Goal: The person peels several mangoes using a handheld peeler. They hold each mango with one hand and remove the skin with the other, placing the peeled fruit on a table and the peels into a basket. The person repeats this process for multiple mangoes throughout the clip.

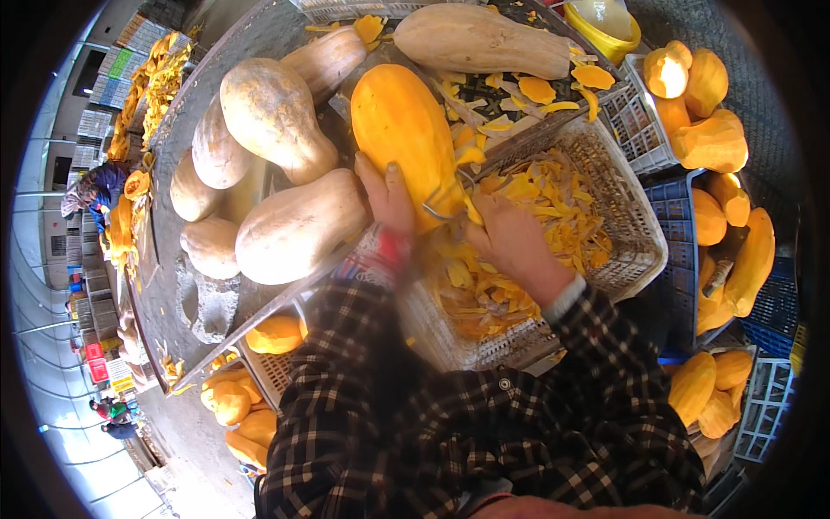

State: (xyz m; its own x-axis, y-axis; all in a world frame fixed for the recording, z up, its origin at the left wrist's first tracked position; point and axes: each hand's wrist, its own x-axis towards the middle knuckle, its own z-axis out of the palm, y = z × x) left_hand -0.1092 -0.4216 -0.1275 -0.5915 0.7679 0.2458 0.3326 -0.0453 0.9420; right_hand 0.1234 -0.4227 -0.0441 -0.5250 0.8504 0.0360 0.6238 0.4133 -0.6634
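A peeled orange squash (402, 130) lies lengthwise before me, its near end over the edge of a plastic crate. My left hand (392, 194) rests on its left side near the lower end, fingers spread against the flesh. In my right hand (509, 237) is a metal peeler (441, 209), its wire-like frame against the squash's lower right side. A strip of peel hangs by the right fingers. Below both hands, peelings (551, 207) fill much of the pale plastic crate (639, 214). An unpeeled squash (301, 227) lies just left of my left hand.
Several unpeeled squashes (269, 110) lie on the dark table (155, 259), with a grey concrete block (207, 301) near its edge. Peel scraps (537, 89) are scattered beyond the crate. Peeled squashes fill a blue crate (671, 227) and others on both sides. People stand far left.
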